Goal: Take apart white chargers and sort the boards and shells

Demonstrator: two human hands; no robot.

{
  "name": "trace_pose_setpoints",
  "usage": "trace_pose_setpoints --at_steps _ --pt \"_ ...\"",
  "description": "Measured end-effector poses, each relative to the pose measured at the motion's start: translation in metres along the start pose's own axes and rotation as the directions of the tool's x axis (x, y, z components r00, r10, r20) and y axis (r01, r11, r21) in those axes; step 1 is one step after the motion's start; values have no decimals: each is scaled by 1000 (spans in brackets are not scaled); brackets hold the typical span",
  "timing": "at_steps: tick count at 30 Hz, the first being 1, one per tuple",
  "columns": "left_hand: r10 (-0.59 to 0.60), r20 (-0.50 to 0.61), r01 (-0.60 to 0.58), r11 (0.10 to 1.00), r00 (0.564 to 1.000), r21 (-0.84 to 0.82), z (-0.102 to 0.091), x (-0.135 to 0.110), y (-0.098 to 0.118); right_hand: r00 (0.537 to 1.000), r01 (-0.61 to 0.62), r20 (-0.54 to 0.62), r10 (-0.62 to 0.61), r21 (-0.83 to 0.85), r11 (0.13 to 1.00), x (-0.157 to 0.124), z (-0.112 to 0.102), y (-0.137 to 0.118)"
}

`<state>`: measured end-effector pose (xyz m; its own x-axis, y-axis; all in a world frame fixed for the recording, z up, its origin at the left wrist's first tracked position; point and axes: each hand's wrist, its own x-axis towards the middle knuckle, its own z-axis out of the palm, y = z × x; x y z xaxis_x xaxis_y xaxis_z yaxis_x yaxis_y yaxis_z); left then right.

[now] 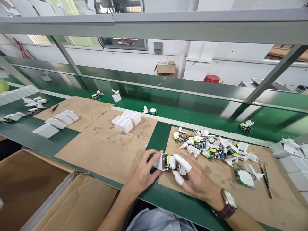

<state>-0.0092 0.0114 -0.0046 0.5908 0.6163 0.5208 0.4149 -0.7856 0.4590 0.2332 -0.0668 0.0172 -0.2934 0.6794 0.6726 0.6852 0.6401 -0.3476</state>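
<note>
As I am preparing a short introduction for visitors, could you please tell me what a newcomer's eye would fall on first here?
Probably the lower middle, where the left hand holds a white case and the right hand, wearing white finger covers, holds a circuit board at its mouth. Next, perhaps, the heap of boards and plugs on the right, then the large cardboard box at lower left.

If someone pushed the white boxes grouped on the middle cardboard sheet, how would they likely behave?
The white boxes look hollow with thin walls, so they're probably light for their size. Flat sides suggest they'd slide over the cardboard sheet rather than roll. They stand close together with no visible binding, so a push might spread them apart.
</note>
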Motion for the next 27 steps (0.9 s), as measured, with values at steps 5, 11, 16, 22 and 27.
trace_pose_setpoints --at_steps 5,11,16,22,27 --pt "-2 27 3 999 1000 -34 2 -2 -3 998 -31 57 30 31 999 3 0 -2" --pt "-29 58 32 998 998 -50 4 -5 -5 994 -72 88 69 27 997 7 0 -6" --pt "-29 59 32 998 998 -48 2 -2 -2 994 -68 82 67 2 998 9 0 -7" --pt "-40 56 42 998 998 -38 -1 -1 0 992 -85 98 82 22 996 6 2 -5" --pt "-40 82 44 998 996 -46 0 -2 -2 989 -106 109 100 47 993 6 2 -5"
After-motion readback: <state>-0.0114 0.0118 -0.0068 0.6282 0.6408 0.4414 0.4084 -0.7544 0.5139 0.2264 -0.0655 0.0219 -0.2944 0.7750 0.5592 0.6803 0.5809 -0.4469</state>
